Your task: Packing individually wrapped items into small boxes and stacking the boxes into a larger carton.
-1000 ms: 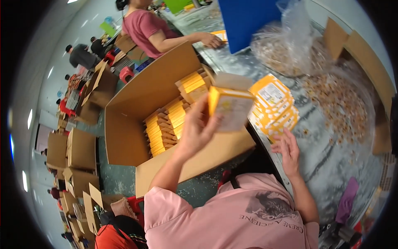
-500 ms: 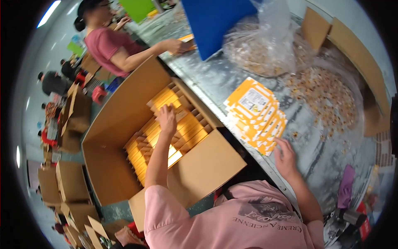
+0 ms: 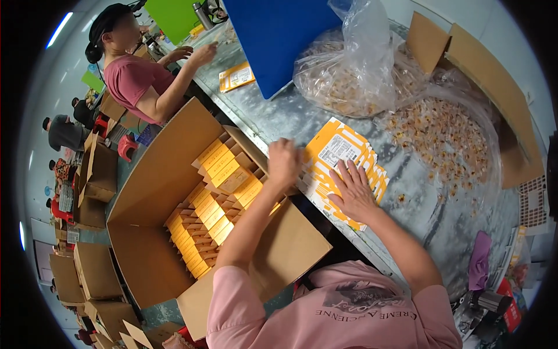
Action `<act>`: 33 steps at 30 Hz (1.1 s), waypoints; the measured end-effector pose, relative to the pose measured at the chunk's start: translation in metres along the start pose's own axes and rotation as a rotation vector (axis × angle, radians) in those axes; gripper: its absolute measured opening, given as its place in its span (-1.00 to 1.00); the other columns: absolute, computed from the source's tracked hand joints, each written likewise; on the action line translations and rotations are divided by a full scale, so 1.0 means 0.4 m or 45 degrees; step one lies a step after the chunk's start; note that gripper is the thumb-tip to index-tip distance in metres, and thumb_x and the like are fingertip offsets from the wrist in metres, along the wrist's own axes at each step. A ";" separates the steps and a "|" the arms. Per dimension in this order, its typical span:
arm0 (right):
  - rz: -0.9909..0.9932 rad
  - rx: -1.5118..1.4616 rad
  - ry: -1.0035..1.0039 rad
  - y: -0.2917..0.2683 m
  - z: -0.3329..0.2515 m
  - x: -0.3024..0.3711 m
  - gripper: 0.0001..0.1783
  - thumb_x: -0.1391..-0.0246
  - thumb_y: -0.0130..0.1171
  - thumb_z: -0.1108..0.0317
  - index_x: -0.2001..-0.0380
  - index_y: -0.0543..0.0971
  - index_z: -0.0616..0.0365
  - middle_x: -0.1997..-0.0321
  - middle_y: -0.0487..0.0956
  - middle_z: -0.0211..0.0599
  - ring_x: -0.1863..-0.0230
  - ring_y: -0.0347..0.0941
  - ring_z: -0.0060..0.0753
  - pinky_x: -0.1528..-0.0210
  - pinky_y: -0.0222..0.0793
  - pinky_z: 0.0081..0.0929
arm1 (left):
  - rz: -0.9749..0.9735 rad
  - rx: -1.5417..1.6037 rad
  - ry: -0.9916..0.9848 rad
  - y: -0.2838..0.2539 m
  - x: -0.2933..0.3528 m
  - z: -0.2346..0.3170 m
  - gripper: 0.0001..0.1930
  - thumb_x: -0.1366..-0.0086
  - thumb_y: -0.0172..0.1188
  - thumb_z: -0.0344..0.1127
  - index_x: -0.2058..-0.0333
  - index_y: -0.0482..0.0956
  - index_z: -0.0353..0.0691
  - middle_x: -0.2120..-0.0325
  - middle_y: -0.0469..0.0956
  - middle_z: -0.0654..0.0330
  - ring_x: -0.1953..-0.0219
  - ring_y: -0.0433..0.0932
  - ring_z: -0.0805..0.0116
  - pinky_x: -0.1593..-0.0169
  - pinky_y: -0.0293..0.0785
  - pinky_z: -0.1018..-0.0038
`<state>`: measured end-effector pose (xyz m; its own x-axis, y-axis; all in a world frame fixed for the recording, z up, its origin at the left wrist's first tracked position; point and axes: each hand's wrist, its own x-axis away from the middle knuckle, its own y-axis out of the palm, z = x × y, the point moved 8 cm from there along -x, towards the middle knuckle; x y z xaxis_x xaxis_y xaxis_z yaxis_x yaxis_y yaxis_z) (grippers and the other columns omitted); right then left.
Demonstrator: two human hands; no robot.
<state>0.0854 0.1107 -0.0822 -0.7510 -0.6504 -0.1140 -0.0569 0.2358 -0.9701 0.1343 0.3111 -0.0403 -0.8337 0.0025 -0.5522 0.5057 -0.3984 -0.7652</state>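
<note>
On the table lies a fanned stack of flat yellow-and-white folding cartons (image 3: 332, 152). My right hand (image 3: 356, 195) rests on the stack, fingers spread and pressed flat against the top pieces. Just off the stack's left edge is my left hand (image 3: 283, 166), above the table's rim. Motion smears its fingers, so I cannot tell whether it holds anything. Below my left forearm stands a big open brown cardboard box (image 3: 152, 192). Rows of yellow small boxes (image 3: 204, 203) fill its bottom, with more stacked higher at the far side.
Loose small wrapped pieces (image 3: 447, 145) and a clear plastic bag (image 3: 360, 75) of them lie at the right. A blue board (image 3: 273, 41) stands beyond. Across the table's corner, a co-worker (image 3: 136, 81) stands near another carton stack (image 3: 236, 77). A purple cloth (image 3: 480, 262) lies far right.
My left hand has come out of the cardboard box to the carton stack. My right hand has moved from beside the stack onto it. The co-worker's hand has left the other stack.
</note>
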 end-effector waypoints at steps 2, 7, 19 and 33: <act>0.003 -0.003 0.007 0.002 0.005 -0.001 -0.23 -0.28 -0.06 -0.11 -0.41 0.17 0.08 -0.54 -0.02 -0.03 -0.53 -0.20 0.13 -0.50 -0.33 0.08 | -0.246 0.121 -0.089 0.100 -0.030 0.047 -0.79 -0.18 0.23 -0.28 0.33 0.58 -0.34 0.34 0.52 -0.11 0.22 0.47 -0.09 0.06 0.37 0.10; 0.015 0.006 0.021 0.002 0.010 -0.009 -0.23 -0.27 -0.07 -0.14 -0.41 0.20 0.07 -0.54 -0.02 -0.04 -0.54 -0.22 0.10 -0.51 -0.34 0.05 | -0.155 0.169 -0.243 0.156 -0.082 0.042 -0.77 -0.21 0.20 -0.25 0.38 0.59 -0.34 0.35 0.54 -0.12 0.24 0.51 -0.15 0.11 0.43 0.07; 0.771 -0.836 0.249 -0.309 0.136 0.075 -0.48 -0.31 0.06 0.36 -0.27 0.27 0.31 -0.25 0.41 -0.06 -0.29 0.32 -0.20 -0.33 0.21 -0.30 | 0.001 0.509 0.049 -0.153 -0.026 0.266 -0.82 -0.11 0.16 -0.43 0.27 0.45 -0.21 0.45 0.45 -0.03 0.40 0.50 -0.16 0.36 0.43 0.08; -0.577 -2.595 0.146 -0.186 -0.065 0.235 -0.76 -0.24 0.05 0.39 0.05 0.44 0.23 0.00 0.55 -0.22 -0.04 0.47 -0.37 -0.14 0.39 -0.34 | -0.190 0.621 -0.198 -0.493 0.300 0.403 -0.68 -0.45 0.04 -0.20 0.45 0.35 -0.30 0.61 0.39 -0.14 0.53 0.40 -0.22 0.46 0.28 0.06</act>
<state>0.0021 0.0507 -0.0151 -0.5030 -0.8588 0.0970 -0.6211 0.4372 0.6504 -0.1012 0.2420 0.0977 -0.9304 -0.0300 -0.3652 0.2484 -0.7843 -0.5684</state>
